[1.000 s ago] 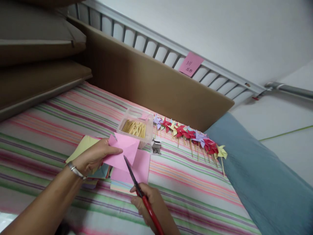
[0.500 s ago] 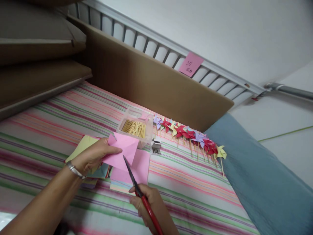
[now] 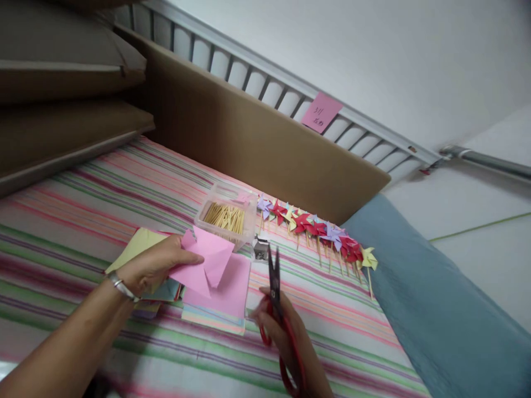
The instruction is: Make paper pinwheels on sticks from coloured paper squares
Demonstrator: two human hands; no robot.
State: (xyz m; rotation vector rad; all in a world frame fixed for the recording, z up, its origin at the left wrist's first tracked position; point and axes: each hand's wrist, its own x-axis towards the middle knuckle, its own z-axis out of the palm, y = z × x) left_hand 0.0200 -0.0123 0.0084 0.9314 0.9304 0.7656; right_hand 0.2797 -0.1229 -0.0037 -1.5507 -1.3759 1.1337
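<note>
My left hand [image 3: 155,265] pinches a folded pink paper square [image 3: 205,260] with a cut slit in it, held just above a stack of coloured paper sheets [image 3: 218,301]. My right hand [image 3: 286,337] grips red-handled scissors [image 3: 276,298], blades pointing up and away, to the right of the pink paper and clear of it. A clear plastic box of wooden sticks [image 3: 226,218] stands just behind the paper. A row of finished paper pinwheels [image 3: 317,229] lies beyond, on the striped cloth [image 3: 103,188].
A small metal punch or clip [image 3: 260,250] sits beside the box. A brown cardboard sheet [image 3: 249,143] leans against a white railing with a pink sticky note [image 3: 320,113]. Brown cushions [image 3: 62,110] lie at left, blue fabric [image 3: 431,309] at right.
My right hand pulled the scissors out of the pink paper and swung them rightwards, blades now pointing up. The pink paper shows a fresh cut. My left hand barely moved.
</note>
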